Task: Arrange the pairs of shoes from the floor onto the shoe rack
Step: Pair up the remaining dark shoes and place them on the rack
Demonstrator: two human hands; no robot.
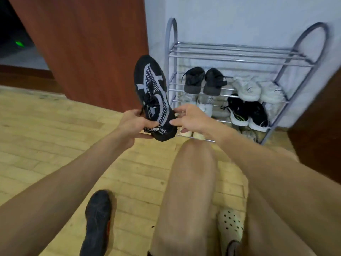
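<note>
Wood floor [55, 135], metal shoe rack [230, 58] — fingers of left hand [132, 126] and right hand [190, 119] grasp a black sneaker [151, 84].

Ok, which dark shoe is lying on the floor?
The plain dark shoe at bottom left, alone on the floor. The patterned shoe is gripped in the left hand; the other dark pairs sit on the rack.

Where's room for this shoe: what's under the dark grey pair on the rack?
White shoes, one tier down; the right hand holding the black shoe covers part of them.
</note>
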